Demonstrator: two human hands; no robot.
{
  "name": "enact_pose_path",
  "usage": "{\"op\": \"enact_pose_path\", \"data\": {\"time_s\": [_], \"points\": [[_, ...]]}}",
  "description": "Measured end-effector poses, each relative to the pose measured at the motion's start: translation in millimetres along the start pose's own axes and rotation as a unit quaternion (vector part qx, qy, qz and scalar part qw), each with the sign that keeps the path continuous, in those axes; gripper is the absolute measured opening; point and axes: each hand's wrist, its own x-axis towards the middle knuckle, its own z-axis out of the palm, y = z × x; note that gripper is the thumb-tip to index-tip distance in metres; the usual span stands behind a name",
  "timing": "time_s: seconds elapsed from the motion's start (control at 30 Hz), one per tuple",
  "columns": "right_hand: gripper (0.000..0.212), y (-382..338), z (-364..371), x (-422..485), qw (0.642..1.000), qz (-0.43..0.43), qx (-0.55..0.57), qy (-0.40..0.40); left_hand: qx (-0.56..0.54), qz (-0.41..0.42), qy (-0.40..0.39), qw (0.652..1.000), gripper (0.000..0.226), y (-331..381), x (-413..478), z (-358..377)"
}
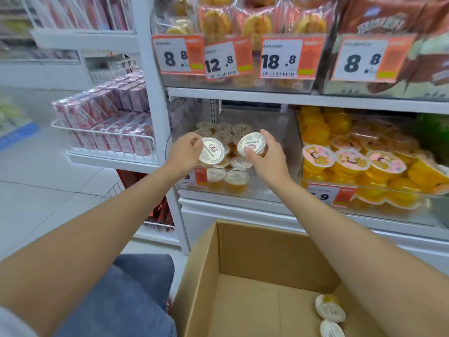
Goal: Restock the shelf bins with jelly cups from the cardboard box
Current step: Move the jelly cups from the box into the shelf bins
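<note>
My left hand (185, 152) grips a jelly cup (213, 152) with a silver-white lid, held over the front of the clear shelf bin (274, 188). To its right, my right hand (269, 159) holds a second jelly cup (251, 145), pinched between thumb and fingers above the same bin. Several amber jelly cups (228, 177) lie inside that bin, mostly on its left side. The open cardboard box (218, 259) stands below the shelf, with two jelly cups (330, 312) lying in its bottom right corner.
A neighbouring bin holds yellow fruit jelly cups (352, 164) on the right. Price tags (281, 58) and bagged pastries fill the shelf above. A wire rack of pink boxes (109, 127) stands at left. My jeans-clad knee (136, 293) is beside the box.
</note>
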Motion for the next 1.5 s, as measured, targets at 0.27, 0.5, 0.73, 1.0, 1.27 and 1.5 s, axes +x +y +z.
{"op": "enact_pose_path", "data": {"time_s": [0.27, 0.5, 0.73, 1.0, 1.27, 1.5], "points": [[0.057, 28, 29, 58, 0.968, 0.136, -0.165, -0.131, 0.190, -0.098, -0.118, 0.970, 0.032, -43, 49, -3], [0.046, 36, 28, 60, 0.981, 0.103, -0.114, -0.115, 0.276, -0.002, -0.054, 0.960, 0.035, -51, 43, 9], [0.055, 32, 25, 59, 0.954, 0.092, -0.110, -0.262, 0.114, -0.096, -0.073, 0.986, 0.028, -43, 36, 13], [0.055, 31, 27, 47, 0.971, 0.006, -0.182, -0.153, 0.196, -0.090, -0.011, 0.977, 0.012, -39, 19, 14], [0.014, 43, -4, -29, 0.968, -0.207, -0.135, 0.036, 0.157, -0.079, 0.040, 0.984, 0.011, -11, 5, 36], [0.017, 153, -47, -121, 0.977, -0.041, -0.195, -0.080, 0.031, 0.012, -0.013, 0.999, 0.012, 14, -95, 123]]}}
